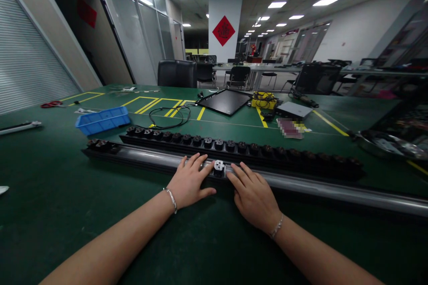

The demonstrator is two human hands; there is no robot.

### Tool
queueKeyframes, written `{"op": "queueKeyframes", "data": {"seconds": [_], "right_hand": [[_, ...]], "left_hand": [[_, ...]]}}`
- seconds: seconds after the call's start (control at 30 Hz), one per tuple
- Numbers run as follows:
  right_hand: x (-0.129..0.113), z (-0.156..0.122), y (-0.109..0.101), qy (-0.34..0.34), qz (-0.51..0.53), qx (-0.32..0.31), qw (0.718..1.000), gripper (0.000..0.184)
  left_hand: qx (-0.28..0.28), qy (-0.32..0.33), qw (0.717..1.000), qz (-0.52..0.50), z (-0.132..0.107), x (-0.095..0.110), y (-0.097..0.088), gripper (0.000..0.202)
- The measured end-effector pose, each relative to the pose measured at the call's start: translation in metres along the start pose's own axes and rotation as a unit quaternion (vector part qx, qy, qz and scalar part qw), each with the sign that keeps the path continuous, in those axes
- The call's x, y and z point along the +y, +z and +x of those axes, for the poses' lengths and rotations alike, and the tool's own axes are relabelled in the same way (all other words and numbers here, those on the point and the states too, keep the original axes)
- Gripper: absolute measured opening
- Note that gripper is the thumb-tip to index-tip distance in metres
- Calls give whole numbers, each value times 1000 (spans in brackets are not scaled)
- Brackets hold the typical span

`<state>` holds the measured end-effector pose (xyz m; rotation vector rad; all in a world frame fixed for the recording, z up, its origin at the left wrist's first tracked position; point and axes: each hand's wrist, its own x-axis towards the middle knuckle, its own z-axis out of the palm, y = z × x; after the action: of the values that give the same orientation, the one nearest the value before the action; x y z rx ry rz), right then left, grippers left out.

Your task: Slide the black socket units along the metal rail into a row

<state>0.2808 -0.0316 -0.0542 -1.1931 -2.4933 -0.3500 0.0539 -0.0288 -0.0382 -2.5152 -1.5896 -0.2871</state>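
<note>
"Two hands, the left hand [191, 182] and the right hand [256, 196], are reaching in closest to us. How are their fingers standing?"

"On the left they're spreading, with the thumb sticking out rightward. On the right they're fanning slightly, the thumb tucking in below. Neither hand is pinching anything against its own thumb."

"And what is lying between them?"

"One small socket block [219, 167], pale on top and dark below. It's sitting at the long channel [301, 183], just right of the left index fingertip and just left of the right one."

"Which hand is standing nearer?"

"The left, by a hair: its index fingertip is seemingly touching the block's side. Whether the right one is touching too, I'm not managing to tell."

"Which way is the long axis running?"

"The channel's is running left to right across the green surface [187, 249], its right end slanting nearer. The block is looking almost square, so I'm reading no long axis there."

"Beyond that?"

"A black strip of sockets [197, 141] is running just behind, and past its left end a blue bin [103, 120] is sitting."
</note>
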Motion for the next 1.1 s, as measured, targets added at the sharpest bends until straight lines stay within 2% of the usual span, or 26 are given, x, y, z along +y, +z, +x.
{"op": "queueKeyframes", "data": {"seconds": [0.23,0.43,0.87,1.0,1.1], "right_hand": [[-2,0,-2,2,16,-2,1000,65],[-7,4,-4,9,2,-28,1000,68],[-11,10,-8,32,-10,-74,997,55],[-11,9,-12,31,-21,-61,997,55],[-10,7,-14,11,-43,-28,999,51]], "left_hand": [[7,-9,1000,9,7,5,-6,69],[29,5,999,24,11,6,-6,67],[35,-3,999,6,12,5,-3,66],[45,-4,999,-2,12,5,-4,61],[52,2,999,-6,11,5,-4,56]]}}
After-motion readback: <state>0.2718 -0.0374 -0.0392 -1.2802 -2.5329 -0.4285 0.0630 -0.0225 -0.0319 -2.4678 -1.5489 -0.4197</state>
